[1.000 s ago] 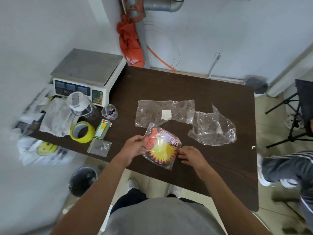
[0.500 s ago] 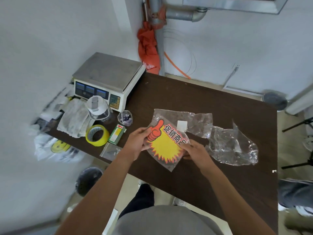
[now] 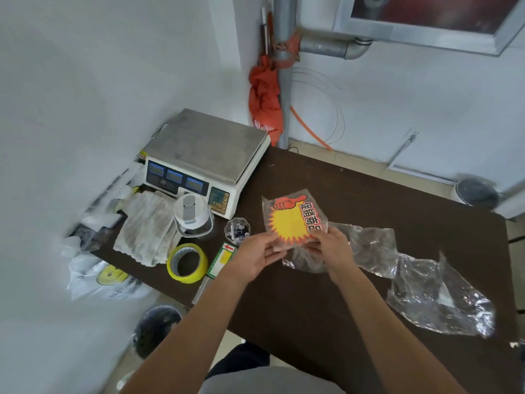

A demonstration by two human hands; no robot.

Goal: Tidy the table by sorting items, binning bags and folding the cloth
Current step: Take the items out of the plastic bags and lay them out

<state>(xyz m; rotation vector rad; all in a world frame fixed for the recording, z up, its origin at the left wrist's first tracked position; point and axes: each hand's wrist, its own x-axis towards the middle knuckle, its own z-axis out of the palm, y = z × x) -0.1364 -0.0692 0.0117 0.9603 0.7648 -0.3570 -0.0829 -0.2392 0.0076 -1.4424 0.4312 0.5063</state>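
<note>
Pinching the clear plastic packet of orange-and-yellow starburst cards (image 3: 294,220) at its lower edge, the left hand (image 3: 255,255) and right hand (image 3: 333,248) held it up over the dark brown tabletop (image 3: 312,308), the fingers (image 3: 272,251) of both grasping the packet. Crumpled clear plastic bags (image 3: 437,300) lay to its right. The grey-white cloth (image 3: 147,231) lay beside the white weighing scale (image 3: 204,155).

Dark table (image 3: 369,194), scale (image 3: 204,149), cloth (image 3: 147,228), tape (image 3: 186,277), clear bags (image 3: 437,291)

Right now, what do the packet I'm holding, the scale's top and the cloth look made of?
Packet: clear glossy plastic film, wrinkled and glaring, over printed sheets, likely paper. Scale top: dull grey brushed metal, probably stainless steel. Cloth: soft matte textile, ribbed weave, folds limply.
</note>
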